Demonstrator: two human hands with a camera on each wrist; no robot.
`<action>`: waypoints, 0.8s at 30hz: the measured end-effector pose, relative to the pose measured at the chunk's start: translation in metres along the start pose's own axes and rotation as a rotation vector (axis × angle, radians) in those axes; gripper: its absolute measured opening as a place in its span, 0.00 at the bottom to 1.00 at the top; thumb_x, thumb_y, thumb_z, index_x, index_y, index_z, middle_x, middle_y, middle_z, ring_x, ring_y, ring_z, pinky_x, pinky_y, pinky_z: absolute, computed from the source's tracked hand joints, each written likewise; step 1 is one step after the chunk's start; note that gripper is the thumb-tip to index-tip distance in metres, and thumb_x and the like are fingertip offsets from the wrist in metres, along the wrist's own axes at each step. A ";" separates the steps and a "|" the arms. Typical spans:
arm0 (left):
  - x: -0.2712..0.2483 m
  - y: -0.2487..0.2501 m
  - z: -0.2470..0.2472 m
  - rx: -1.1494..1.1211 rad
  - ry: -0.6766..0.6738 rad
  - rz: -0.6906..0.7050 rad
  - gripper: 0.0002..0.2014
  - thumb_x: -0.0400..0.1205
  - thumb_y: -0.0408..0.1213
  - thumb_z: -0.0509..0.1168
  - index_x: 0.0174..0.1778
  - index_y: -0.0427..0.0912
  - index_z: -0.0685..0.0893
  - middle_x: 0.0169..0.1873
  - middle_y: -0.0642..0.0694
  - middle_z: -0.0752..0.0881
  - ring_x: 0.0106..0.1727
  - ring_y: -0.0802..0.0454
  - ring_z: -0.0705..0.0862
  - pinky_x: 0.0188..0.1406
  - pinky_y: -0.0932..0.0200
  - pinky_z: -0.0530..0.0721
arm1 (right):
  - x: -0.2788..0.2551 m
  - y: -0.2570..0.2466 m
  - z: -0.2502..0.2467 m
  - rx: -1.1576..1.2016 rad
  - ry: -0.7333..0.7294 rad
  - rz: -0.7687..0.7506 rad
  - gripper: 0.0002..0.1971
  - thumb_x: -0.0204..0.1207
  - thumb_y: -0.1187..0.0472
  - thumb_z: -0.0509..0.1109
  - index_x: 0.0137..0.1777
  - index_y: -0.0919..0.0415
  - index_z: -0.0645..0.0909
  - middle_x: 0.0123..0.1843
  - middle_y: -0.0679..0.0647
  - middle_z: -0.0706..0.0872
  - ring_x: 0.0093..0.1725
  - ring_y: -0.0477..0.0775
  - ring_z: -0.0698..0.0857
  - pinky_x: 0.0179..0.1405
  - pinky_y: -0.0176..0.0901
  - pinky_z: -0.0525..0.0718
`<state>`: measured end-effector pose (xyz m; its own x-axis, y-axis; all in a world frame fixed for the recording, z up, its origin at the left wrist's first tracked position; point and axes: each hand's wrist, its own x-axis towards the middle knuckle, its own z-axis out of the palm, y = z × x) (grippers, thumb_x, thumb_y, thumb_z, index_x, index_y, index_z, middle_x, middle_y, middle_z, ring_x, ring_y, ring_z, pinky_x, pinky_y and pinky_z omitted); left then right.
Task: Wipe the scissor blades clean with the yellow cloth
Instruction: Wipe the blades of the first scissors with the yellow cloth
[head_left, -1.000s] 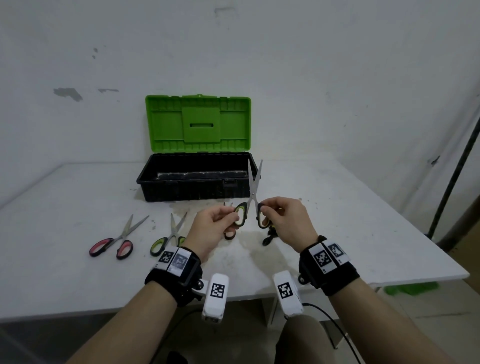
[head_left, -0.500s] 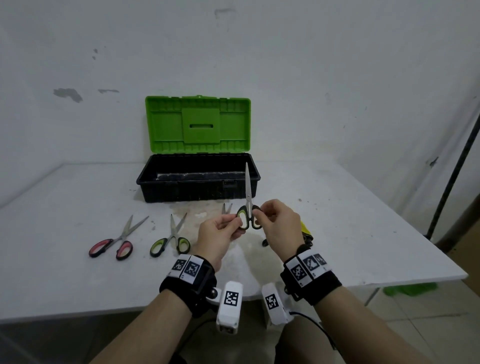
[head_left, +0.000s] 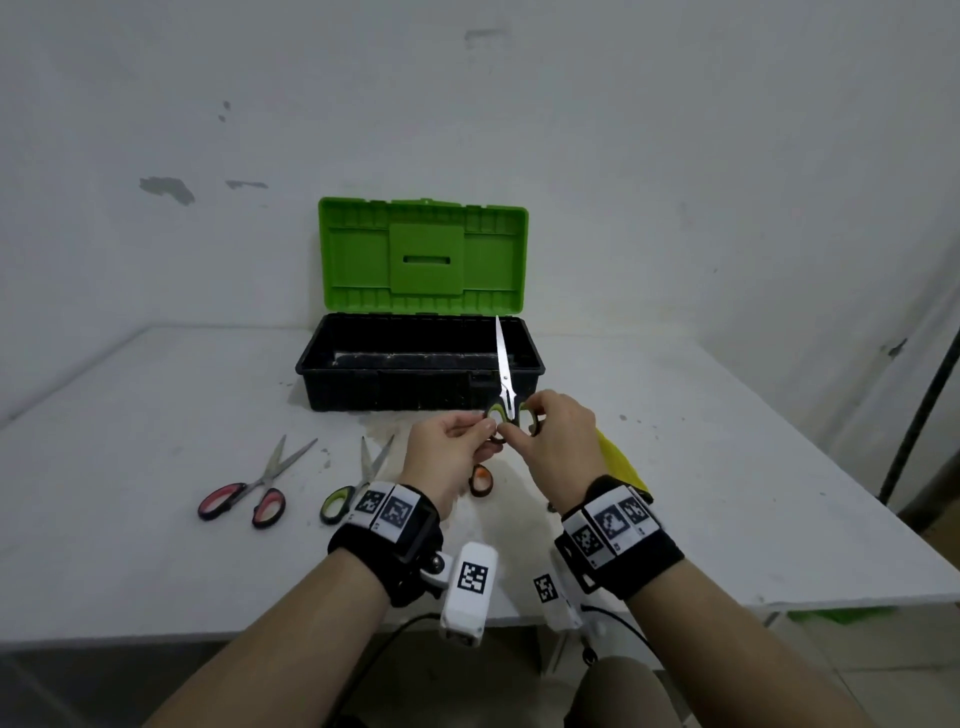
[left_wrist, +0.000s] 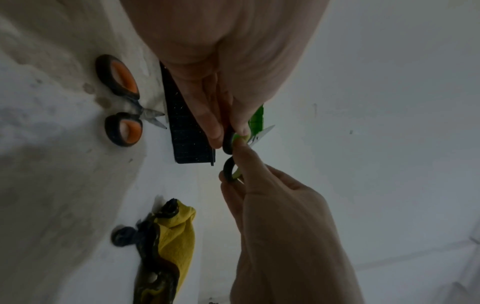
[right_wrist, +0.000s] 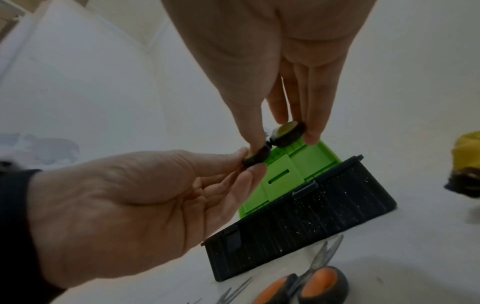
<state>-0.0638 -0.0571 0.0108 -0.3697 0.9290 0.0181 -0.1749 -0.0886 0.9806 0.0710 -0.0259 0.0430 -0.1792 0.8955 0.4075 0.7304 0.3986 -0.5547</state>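
Scissors with green-lined loops are standing blades-up and closed in front of the toolbox, held over the table. No readable writing is showing anywhere; only black-and-white square code tags are sitting on the wristbands and wrist cameras. The left hand is pinching the left loop between thumb and fingertips, and the right hand is pinching the right loop. A second ago the blades were spread in a V; now they are lying together as one line, and both hands are sitting closer together.

The cloth is lying on the table to the right of the hands, mostly hidden behind the right wrist from the head view; the left wrist view is showing its dark-stained edge. Orange scissors are lying under the hands, clear in both wrist views but barely peeking out in the head view. Only the head view is showing the pink scissors and another green pair lying at left.
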 end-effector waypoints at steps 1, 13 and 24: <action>0.003 0.002 -0.001 0.019 -0.006 0.009 0.09 0.81 0.33 0.74 0.55 0.33 0.89 0.41 0.40 0.93 0.43 0.49 0.93 0.49 0.59 0.90 | 0.004 -0.003 0.001 -0.023 -0.009 0.013 0.16 0.74 0.45 0.73 0.48 0.58 0.83 0.45 0.52 0.84 0.49 0.54 0.80 0.42 0.39 0.73; 0.057 0.029 -0.016 0.226 -0.047 0.085 0.06 0.82 0.35 0.72 0.51 0.36 0.91 0.41 0.42 0.93 0.41 0.50 0.91 0.49 0.54 0.90 | 0.061 -0.021 0.017 0.039 -0.050 0.179 0.21 0.68 0.51 0.76 0.23 0.65 0.78 0.20 0.55 0.74 0.21 0.54 0.73 0.18 0.38 0.62; 0.190 0.077 -0.159 0.938 0.229 0.116 0.19 0.88 0.43 0.58 0.67 0.35 0.84 0.67 0.28 0.83 0.68 0.31 0.81 0.67 0.47 0.76 | 0.174 -0.012 0.050 -0.193 -0.154 0.278 0.21 0.70 0.50 0.80 0.34 0.63 0.73 0.40 0.59 0.80 0.36 0.61 0.83 0.31 0.43 0.78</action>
<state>-0.2926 0.0551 0.0586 -0.5246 0.8313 0.1836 0.6357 0.2391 0.7340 -0.0016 0.1351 0.0848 -0.0426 0.9895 0.1384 0.8732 0.1042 -0.4760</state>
